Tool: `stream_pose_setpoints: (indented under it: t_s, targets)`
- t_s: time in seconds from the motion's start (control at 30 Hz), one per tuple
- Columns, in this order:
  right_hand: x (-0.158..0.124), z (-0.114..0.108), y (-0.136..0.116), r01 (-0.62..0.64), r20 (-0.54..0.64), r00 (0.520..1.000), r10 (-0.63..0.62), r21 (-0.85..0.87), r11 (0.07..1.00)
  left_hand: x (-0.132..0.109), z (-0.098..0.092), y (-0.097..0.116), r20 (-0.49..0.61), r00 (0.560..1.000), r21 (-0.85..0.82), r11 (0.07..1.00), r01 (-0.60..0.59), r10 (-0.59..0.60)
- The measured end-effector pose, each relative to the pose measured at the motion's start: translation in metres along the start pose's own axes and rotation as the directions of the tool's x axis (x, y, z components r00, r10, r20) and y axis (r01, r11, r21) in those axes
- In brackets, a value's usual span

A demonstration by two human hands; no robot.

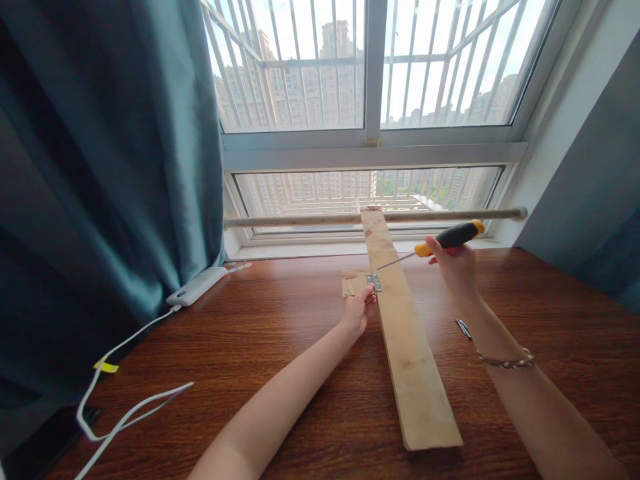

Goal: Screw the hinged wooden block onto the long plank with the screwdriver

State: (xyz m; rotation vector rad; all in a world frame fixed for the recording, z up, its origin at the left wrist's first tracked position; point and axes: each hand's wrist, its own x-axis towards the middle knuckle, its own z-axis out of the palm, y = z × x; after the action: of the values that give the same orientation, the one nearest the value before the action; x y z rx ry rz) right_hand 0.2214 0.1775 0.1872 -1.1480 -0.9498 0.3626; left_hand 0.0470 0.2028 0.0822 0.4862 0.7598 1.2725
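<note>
My right hand [456, 267] is closed round the black and yellow handle of a screwdriver [453, 238]. The shaft slants down to the left, and its tip is close to a small metal hinge [374, 283]; contact cannot be made out. The hinge lies across the left edge of a long pale wooden board [413, 353] and a short piece of wood [353, 283] beside it. With thumb and fingers, my left hand [358, 312] pinches the hinge at its near edge. Part of the small wood piece is hidden by that hand.
On the brown wooden tabletop [280, 373], a small shiny metal piece [464, 329] lies near my right wrist. A white power strip [197, 287] with a looping white cable [145, 400] is at left, beside the blue curtain [170, 133]. A horizontal rail [300, 221] crosses before the window behind the board.
</note>
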Motion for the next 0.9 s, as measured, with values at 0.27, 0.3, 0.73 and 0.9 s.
stream_pose_setpoints:
  t_s: [0.27,0.3,0.73,0.9]
  targets:
    - [0.022,-0.047,0.009,-0.202,0.207,0.952,0.225,-0.128,0.971,0.001,-0.001,0.0,0.001,1.0,0.019,1.0,-0.011,0.011]
    - [0.019,-0.051,0.019,-0.172,0.234,0.94,0.248,-0.303,0.937,0.001,-0.001,-0.001,0.007,1.0,0.016,1.0,-0.015,0.015]
    - [-0.021,-0.063,0.109,0.279,0.408,0.83,0.38,-0.894,0.351,0.002,-0.002,0.0,0.013,1.0,-0.011,1.0,0.0,0.0]
    - [-0.024,-0.061,0.112,0.29,0.414,0.807,0.421,-0.899,0.328,0.0,0.0,0.001,0.013,1.0,-0.023,1.0,-0.004,0.004]
